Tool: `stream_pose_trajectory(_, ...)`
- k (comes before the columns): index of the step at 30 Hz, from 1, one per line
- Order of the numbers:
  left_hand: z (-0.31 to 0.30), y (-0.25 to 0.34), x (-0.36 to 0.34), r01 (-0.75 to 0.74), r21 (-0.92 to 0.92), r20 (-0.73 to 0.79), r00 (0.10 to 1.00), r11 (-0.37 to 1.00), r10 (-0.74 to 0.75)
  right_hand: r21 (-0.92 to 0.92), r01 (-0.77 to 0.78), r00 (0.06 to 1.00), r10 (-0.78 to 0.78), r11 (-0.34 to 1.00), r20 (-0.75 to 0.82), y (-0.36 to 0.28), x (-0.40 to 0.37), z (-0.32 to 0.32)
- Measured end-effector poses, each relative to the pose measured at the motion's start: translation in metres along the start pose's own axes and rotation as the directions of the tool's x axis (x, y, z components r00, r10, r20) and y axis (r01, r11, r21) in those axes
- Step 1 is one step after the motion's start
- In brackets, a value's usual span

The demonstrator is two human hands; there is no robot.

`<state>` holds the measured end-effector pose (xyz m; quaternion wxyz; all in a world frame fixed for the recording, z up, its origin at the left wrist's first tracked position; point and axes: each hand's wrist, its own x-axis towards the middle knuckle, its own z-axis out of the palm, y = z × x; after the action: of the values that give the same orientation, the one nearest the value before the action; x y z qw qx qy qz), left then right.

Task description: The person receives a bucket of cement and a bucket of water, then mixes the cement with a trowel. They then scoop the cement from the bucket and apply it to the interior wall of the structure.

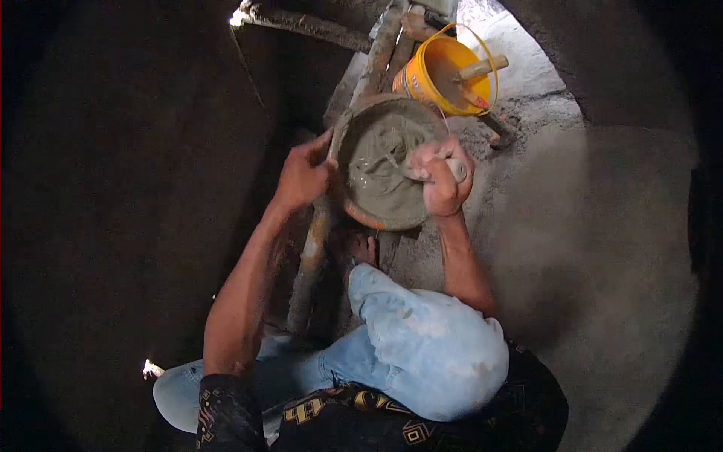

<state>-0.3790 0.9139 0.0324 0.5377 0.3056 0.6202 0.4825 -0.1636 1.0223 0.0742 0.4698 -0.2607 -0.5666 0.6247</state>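
A round basin point(355, 212) with a mortar-smeared rim holds wet grey mortar point(376, 169). My left hand point(305, 175) grips the basin's left rim, thumb and fingers at its edge. Over the right side of the mortar, my right hand point(446, 177) is closed round the handle of a trowel point(458, 170). The butt of that handle points up toward me. Most of the trowel's blade is hidden by the mortar and my hand, and this area is slightly blurred.
Behind the basin stands a yellow bucket point(410, 79) with a wooden-handled tool point(482, 68) inside. A pole point(312, 248) runs beneath the basin's left side. A rough grey wall point(595, 264) curves along the right. My bent knee point(444, 354) is close in front.
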Motion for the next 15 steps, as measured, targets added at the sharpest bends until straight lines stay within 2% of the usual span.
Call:
stream_pose_trajectory(2,-0.001,-0.007,0.0,-0.016,0.015,-0.011,1.0,1.0,0.016,-0.087,-0.129,0.99,0.134,0.988,0.052,0.002,-0.003,-0.007)
stream_pose_trajectory(3,0.0,-0.011,0.0,-0.025,0.023,-0.022,0.999,0.999,0.025,-0.084,-0.121,0.991,0.125,0.989,0.049,-0.007,-0.003,-0.01)
stream_pose_trajectory(5,0.002,-0.016,0.002,-0.065,0.004,-0.036,0.997,0.998,0.065,0.038,-0.316,0.947,0.313,0.948,0.073,-0.03,0.01,-0.022)
stream_pose_trajectory(6,0.004,-0.018,-0.002,-0.076,-0.025,-0.05,0.996,0.997,0.075,0.039,-0.31,0.949,0.307,0.95,0.077,-0.035,0.015,-0.042)
stream_pose_trajectory(7,0.004,-0.018,-0.003,-0.083,-0.022,-0.052,0.995,0.996,0.082,0.127,-0.278,0.947,0.294,0.952,-0.132,-0.039,0.021,-0.069)
stream_pose_trajectory(8,0.003,-0.016,-0.003,-0.049,-0.003,-0.042,0.998,0.999,0.049,0.207,-0.224,0.898,0.284,0.952,-0.336,-0.039,0.027,-0.086)
stream_pose_trajectory(9,0.003,-0.015,-0.004,-0.016,0.014,-0.031,0.999,1.0,0.016,0.207,-0.213,0.902,0.273,0.955,-0.334,-0.034,0.035,-0.095)
stream_pose_trajectory(10,0.005,-0.015,-0.005,-0.025,0.019,-0.027,0.999,1.0,0.026,0.078,-0.403,0.821,0.398,0.912,-0.41,-0.027,0.046,-0.104)
stream_pose_trajectory(11,0.005,-0.017,-0.005,-0.03,-0.018,-0.026,0.999,0.999,0.03,-0.034,-0.58,0.716,0.489,0.814,-0.498,-0.019,0.058,-0.109)
stream_pose_trajectory(12,0.005,-0.017,-0.004,-0.032,-0.055,-0.028,0.999,0.998,0.031,0.161,-0.613,0.643,0.607,0.773,-0.467,-0.011,0.07,-0.11)
stream_pose_trajectory(13,0.004,-0.015,-0.004,-0.036,-0.051,-0.029,0.999,0.998,0.034,0.164,-0.61,0.645,0.606,0.775,-0.465,0.02,0.082,-0.13)
stream_pose_trajectory(14,0.003,-0.012,-0.005,-0.022,-0.04,-0.017,1.0,0.999,0.022,-0.19,-0.488,0.853,0.421,0.852,-0.308,0.067,0.092,-0.164)
stream_pose_trajectory(15,0.003,-0.009,-0.007,-0.007,-0.028,-0.002,1.0,1.0,0.007,-0.487,-0.251,0.965,0.253,0.836,-0.064,0.091,0.095,-0.185)
